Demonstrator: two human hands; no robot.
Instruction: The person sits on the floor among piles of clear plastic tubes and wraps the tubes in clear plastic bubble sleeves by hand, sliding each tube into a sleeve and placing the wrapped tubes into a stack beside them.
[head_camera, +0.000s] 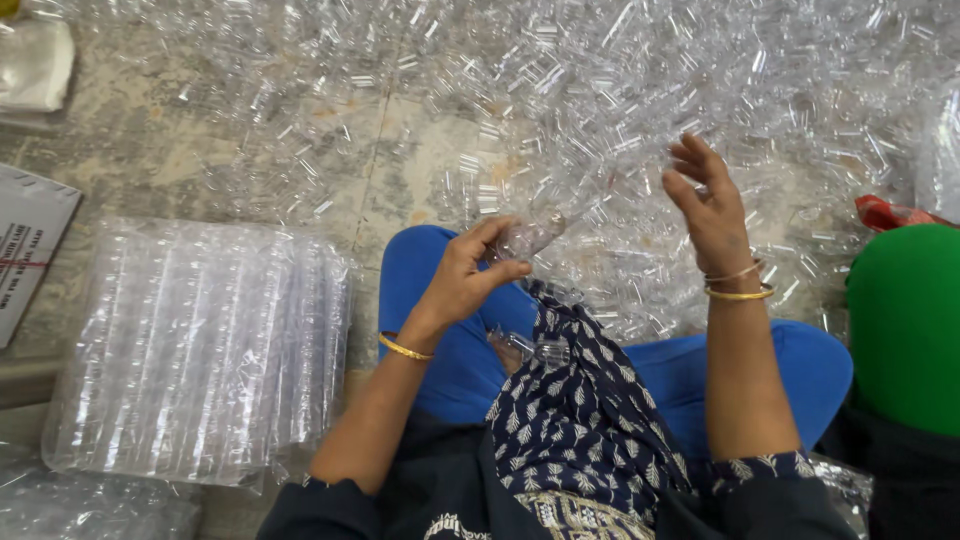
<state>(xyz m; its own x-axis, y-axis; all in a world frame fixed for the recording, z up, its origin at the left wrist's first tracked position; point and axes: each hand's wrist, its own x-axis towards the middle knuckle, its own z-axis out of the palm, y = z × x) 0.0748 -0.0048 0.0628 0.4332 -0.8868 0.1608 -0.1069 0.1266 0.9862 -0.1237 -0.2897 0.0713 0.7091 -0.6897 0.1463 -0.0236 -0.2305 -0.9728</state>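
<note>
— Where are we, and what lies under us?

— We sit on a mottled stone floor (150, 140), legs crossed in blue trousers (450, 350), with a dark patterned cloth (580, 410) draped over our lap.

— What is closest to us?

— A few clear plastic pieces (528, 347) rest on our lap, just beside the cloth. Our left hand (468, 280), a gold bangle on its wrist, pinches a small clear plastic tube (528, 238), thumb and fingers closed on it, above our left knee.

— And the other hand?

— Our right hand (712, 205), also bangled, is raised with fingers spread apart and holds nothing; it hovers over the heap.

— What heap?

— A wide heap of clear tubes (620, 90) covers the floor ahead of us. To our left lies a bag of stacked clear tubes (190, 350), and beyond it a cardboard box (30, 240). At the right edge, a person in green (905, 320) sits close by.
</note>
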